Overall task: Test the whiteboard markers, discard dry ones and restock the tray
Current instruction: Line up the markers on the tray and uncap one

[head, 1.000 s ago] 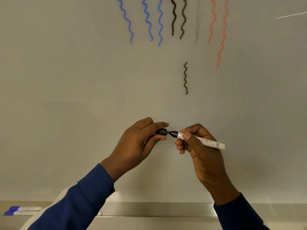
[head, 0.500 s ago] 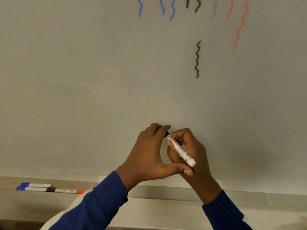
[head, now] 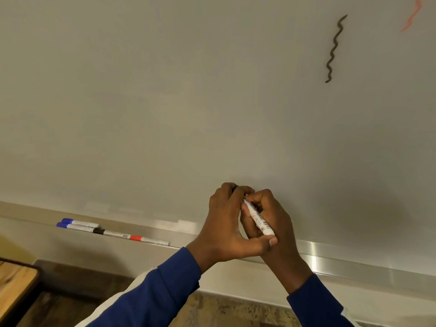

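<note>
The left hand [head: 224, 230] and right hand [head: 276, 223] met just in front of the tray [head: 342, 258]. The right fingers curled tightly round the white marker [head: 258, 220]. The left fingers closed over its top end, with the thumb pressed under its tail. The cap was hidden. Further left, four spare markers [head: 113, 233] lay on the tray. Beyond, a black squiggle [head: 333, 49] marked the whiteboard [head: 165, 102].

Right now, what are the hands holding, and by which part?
A white marker. The right hand grips its barrel; the left hand curls its fingers over the tip end, thumb at the rear end. Whether it is capped cannot be told.
</note>
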The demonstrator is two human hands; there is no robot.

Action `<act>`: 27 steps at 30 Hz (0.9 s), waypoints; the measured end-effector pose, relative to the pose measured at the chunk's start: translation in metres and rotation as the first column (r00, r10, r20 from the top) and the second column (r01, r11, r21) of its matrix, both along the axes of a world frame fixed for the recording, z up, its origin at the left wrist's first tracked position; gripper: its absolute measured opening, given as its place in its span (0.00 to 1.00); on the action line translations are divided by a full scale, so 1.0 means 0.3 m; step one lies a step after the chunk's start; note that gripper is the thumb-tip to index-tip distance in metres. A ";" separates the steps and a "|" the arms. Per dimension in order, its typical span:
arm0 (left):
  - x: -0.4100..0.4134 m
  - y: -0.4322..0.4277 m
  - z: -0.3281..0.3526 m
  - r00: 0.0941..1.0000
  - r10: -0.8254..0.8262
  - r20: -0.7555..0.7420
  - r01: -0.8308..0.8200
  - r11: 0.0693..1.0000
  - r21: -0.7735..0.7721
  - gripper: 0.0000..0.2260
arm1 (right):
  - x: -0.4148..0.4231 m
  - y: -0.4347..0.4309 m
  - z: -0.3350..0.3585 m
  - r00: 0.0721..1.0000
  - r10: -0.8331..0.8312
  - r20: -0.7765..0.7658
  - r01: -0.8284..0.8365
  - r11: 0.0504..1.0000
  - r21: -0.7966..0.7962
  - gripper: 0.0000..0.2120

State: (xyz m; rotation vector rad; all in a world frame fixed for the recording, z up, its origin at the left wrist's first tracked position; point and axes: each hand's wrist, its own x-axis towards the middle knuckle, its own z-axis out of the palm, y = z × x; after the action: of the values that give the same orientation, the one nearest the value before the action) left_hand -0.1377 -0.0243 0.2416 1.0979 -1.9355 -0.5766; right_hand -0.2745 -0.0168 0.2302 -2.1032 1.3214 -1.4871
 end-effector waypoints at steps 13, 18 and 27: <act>0.243 0.035 -0.193 0.936 0.310 0.169 -0.350 0.877 0.329 0.44 | 0.164 0.039 -0.167 0.983 0.165 0.082 -0.182 0.942 0.283 0.14; 0.393 0.046 -0.270 0.917 0.347 0.195 -0.398 0.797 0.454 0.46 | 0.294 0.010 -0.258 0.985 0.167 0.043 -0.171 0.923 0.344 0.11; 0.741 0.018 -0.443 0.865 0.483 0.134 -0.485 0.738 0.470 0.14 | 0.512 -0.109 -0.438 0.974 0.207 -0.088 -0.123 0.818 0.561 0.10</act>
State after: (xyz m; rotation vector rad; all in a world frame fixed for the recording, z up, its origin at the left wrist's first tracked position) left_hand 0.0847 -0.0189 0.1088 1.8559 -1.4283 -0.7865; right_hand -0.1210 -0.0495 0.0989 -1.8936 1.3668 -0.7589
